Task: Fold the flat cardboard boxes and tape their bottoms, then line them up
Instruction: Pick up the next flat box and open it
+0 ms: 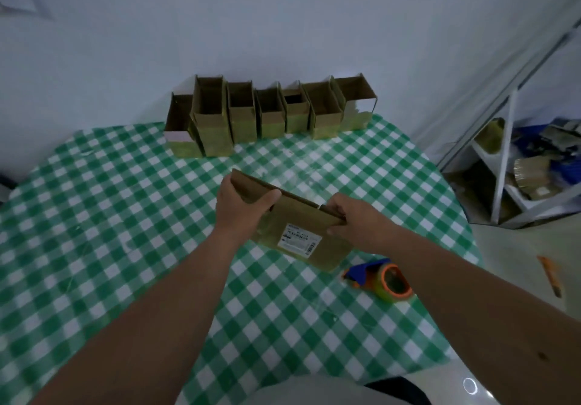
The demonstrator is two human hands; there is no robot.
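Both hands hold the flat cardboard box [292, 225] above the counter [125, 216], the left hand [242, 203] gripping its far end, the right hand [349, 219] pinching its near edge, probably to open it, with the tape dispenser [382, 280] just below-right.

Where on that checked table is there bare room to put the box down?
Bare cloth spreads left of the left hand, and between the held box and the row of boxes. It is crowded by the right hand, near the tape dispenser.
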